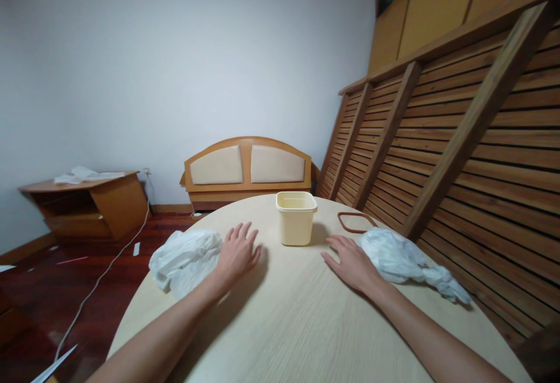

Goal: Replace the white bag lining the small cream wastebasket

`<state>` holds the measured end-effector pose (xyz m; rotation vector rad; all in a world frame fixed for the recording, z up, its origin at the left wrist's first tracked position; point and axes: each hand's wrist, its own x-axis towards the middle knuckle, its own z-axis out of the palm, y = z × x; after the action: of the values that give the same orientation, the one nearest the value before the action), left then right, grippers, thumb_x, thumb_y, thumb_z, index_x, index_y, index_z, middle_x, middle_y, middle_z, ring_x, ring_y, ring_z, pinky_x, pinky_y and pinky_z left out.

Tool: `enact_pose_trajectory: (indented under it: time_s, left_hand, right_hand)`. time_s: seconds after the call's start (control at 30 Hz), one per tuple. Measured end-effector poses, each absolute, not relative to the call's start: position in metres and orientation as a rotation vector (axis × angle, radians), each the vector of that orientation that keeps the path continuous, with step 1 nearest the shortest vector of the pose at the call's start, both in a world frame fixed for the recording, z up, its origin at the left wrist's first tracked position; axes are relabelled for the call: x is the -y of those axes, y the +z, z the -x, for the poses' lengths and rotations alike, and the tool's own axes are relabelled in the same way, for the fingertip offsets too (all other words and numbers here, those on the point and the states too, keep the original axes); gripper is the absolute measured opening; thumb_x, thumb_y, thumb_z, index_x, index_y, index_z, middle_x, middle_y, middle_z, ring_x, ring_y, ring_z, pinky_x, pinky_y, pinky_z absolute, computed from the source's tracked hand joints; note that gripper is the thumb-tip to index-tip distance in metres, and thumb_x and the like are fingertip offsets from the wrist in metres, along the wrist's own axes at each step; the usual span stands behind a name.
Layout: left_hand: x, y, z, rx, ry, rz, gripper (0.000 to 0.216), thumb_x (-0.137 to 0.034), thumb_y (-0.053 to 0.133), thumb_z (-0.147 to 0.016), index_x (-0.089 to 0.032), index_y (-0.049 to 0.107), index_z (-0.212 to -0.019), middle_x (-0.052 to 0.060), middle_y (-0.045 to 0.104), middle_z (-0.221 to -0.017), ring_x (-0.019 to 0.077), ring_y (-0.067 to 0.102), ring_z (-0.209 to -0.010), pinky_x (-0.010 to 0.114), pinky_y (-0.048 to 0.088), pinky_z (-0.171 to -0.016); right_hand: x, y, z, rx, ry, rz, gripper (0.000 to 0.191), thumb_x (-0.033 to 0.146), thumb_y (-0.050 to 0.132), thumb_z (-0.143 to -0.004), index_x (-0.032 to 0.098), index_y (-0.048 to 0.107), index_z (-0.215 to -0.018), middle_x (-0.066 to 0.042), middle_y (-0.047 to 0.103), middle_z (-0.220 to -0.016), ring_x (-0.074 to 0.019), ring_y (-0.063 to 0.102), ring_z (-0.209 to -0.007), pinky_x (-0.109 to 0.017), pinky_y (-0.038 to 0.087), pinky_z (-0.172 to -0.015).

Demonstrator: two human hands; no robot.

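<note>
A pale yellow plastic bin (296, 225) stands upright toward the far side of the round table (289, 324), between my two hands. My left hand (238, 250), fingers spread and holding nothing, is beside a crumpled white plastic bag (186, 257). My right hand (350, 259) has its fingers apart too, just left of a second white plastic bag (394, 254) whose end is twisted to the right. Behind that bag lies a brown frame-shaped ring (350, 213), partly covered by it. Neither hand touches the bin.
Slatted wooden panels (437, 155) lean along the right side, close to the table edge. A headboard (247, 164) is against the far wall. At left stands a low wooden cabinet (118, 208) with white sheets on top; a cable (109, 269) runs across the floor.
</note>
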<state>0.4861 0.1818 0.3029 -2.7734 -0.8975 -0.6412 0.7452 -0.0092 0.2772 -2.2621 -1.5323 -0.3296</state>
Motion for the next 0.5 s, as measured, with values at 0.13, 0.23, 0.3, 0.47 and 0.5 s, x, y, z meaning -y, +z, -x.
enact_pose_trajectory:
  time_s: [0.13,0.23,0.3,0.47,0.5]
  left_hand:
    - [-0.213,0.309,-0.465,1.244,-0.467,2.473,0.036,-0.038,0.051,-0.09,-0.017,0.063,-0.117,0.019,0.052,-0.141,0.043,0.041,-0.133,0.063,0.03,-0.107]
    - [-0.227,0.309,-0.456,1.444,-0.244,2.472,0.038,-0.037,0.045,-0.093,-0.012,0.062,-0.116,0.021,0.06,-0.126,0.0416,0.053,-0.118,0.058,0.044,-0.093]
    - [-0.23,0.308,-0.454,1.492,-0.164,2.512,0.039,-0.033,0.042,-0.094,-0.01,0.06,-0.119,0.022,0.06,-0.123,0.0392,0.058,-0.111,0.05,0.051,-0.082]
    - [-0.218,0.305,-0.46,1.35,-0.1,2.665,0.033,-0.027,0.048,-0.091,-0.012,0.06,-0.117,0.02,0.06,-0.123,0.0365,0.06,-0.111,0.045,0.054,-0.08]
    - [-0.212,0.305,-0.462,1.309,-0.093,2.7,0.032,-0.027,0.049,-0.091,-0.013,0.061,-0.117,0.02,0.061,-0.123,0.036,0.06,-0.111,0.045,0.054,-0.081]
  right_hand:
    - [0.004,0.263,-0.741,1.58,-0.213,2.231,0.049,0.046,0.047,-0.095,0.01,0.062,-0.126,-0.017,0.061,-0.133,-0.031,0.054,-0.123,-0.044,0.042,-0.105]
    - [0.001,0.257,-0.744,1.582,-0.166,2.248,0.052,0.047,0.047,-0.094,0.009,0.063,-0.125,-0.018,0.06,-0.134,-0.0316,0.054,-0.125,-0.045,0.041,-0.107]
    - [-0.001,0.255,-0.746,1.575,-0.157,2.259,0.052,0.047,0.047,-0.095,0.009,0.063,-0.127,-0.019,0.059,-0.136,-0.032,0.053,-0.127,-0.045,0.04,-0.108]
    - [-0.002,0.253,-0.747,1.581,-0.171,2.236,0.05,0.045,0.048,-0.094,0.01,0.063,-0.126,-0.019,0.06,-0.135,-0.032,0.053,-0.126,-0.045,0.04,-0.108]
    - [-0.002,0.253,-0.746,1.582,-0.166,2.231,0.049,0.045,0.048,-0.094,0.01,0.064,-0.126,-0.019,0.06,-0.134,-0.0321,0.054,-0.126,-0.045,0.04,-0.108]
